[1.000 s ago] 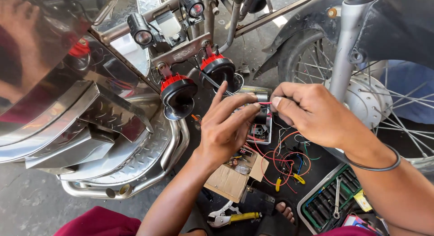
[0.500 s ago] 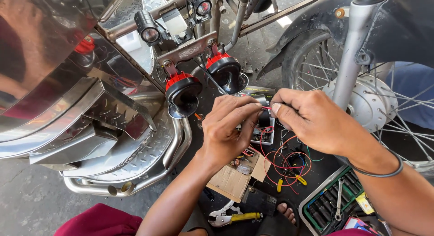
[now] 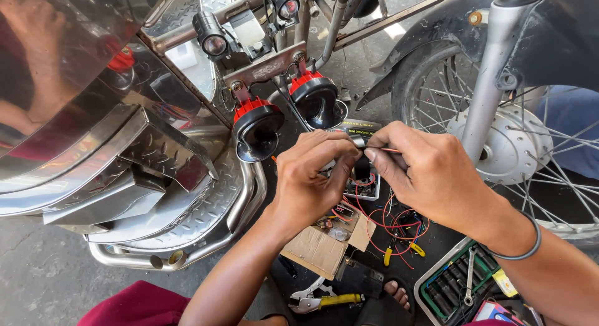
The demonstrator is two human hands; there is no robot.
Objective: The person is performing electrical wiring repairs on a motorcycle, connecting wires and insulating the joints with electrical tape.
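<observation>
My left hand [image 3: 312, 185] and my right hand [image 3: 424, 173] meet fingertip to fingertip in front of a motorcycle. Both pinch a thin red wire [image 3: 390, 150] and a small black connector [image 3: 360, 167] between thumbs and forefingers. Just above the hands, two red-and-black horns [image 3: 257, 123] [image 3: 317, 96] hang from a metal bracket. Red and black wires [image 3: 393, 229] trail down under my hands to the ground. My right wrist wears a dark band [image 3: 523, 248].
Chrome crash guard and diamond-plate panels [image 3: 156, 176] fill the left. The front wheel [image 3: 518, 132] and fork [image 3: 490, 82] stand on the right. Below lie a cardboard box [image 3: 321, 248], yellow-handled pliers [image 3: 324, 300], a green socket tray [image 3: 452, 288], and a sandalled foot [image 3: 396, 295].
The view has shifted slightly, so the horns and both hands sit lower in frame. My left fingers have curled in closer onto the wire and connector; the right hand's grip is unchanged.
</observation>
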